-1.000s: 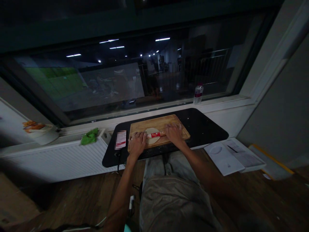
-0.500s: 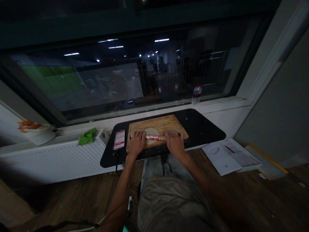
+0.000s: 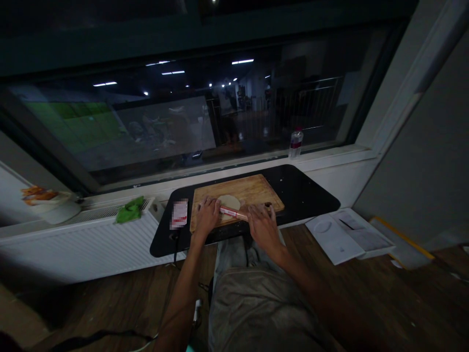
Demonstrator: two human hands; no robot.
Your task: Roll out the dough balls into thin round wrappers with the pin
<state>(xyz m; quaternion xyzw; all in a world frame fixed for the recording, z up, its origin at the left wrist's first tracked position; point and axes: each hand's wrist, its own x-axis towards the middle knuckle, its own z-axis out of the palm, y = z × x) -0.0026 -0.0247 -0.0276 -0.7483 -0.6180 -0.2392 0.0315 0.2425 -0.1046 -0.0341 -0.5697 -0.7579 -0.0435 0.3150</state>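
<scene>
While the pale round dough sheet [image 3: 230,200] is lying on the brown wooden board [image 3: 249,185], left hand [image 3: 207,215] and right hand [image 3: 262,223] are gripping opposite ends of the red-labelled tan rolling pin [image 3: 234,213], probably for even control.

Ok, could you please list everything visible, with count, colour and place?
Window: 1, dark, ahead
Table: 1, black, below window
Board: 1, light brown, on table
Dough disc: 1, pale, on board
Rolling pin: 1, tan and red, by dough's near edge
Pixelated item: 1, white, table's left end
Bottle: 1, clear, beside window
Radiator: 1, white, left
Cloth: 1, green, on radiator
Tub: 1, white, left of cloth
Flat box: 1 or 2, white, table's right
Floor: 1, brown, below
Left hand: 1, bare, on pin's left
Right hand: 1, bare, on pin's right
</scene>
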